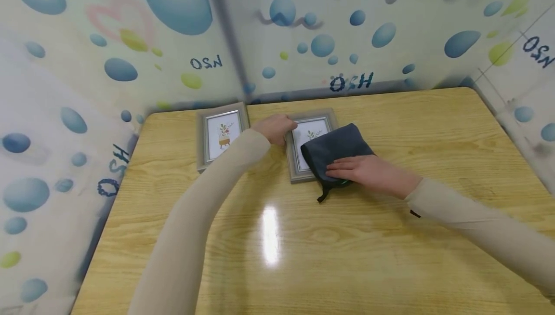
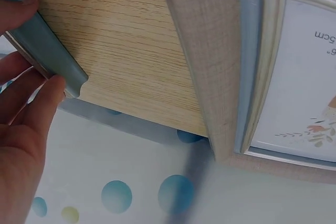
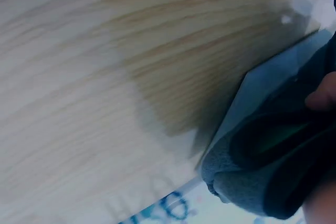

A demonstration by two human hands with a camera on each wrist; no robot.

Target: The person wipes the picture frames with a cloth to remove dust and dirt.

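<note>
Two grey picture frames with a plant print lie face up towards the far side of the table. The right-hand picture frame (image 1: 299, 178) has its left edge pinched by my left hand (image 1: 274, 128); the left wrist view shows the thumb on top of the border (image 2: 60, 56) and fingers along its outer side. A folded dark grey cloth (image 1: 336, 142) with a small hanging loop covers the right part of this frame. On the cloth rests my right hand (image 1: 368, 173), its fingers straight and together. The right wrist view shows the cloth's folded layers (image 3: 236, 190) over the frame's edge.
The other picture frame (image 1: 201, 141) lies left of my left hand, near the table's far edge. A wall (image 1: 303, 40) with blue and green drops and lettering stands behind the wooden table (image 1: 329, 257). A small black object (image 1: 415, 214) shows under my right wrist.
</note>
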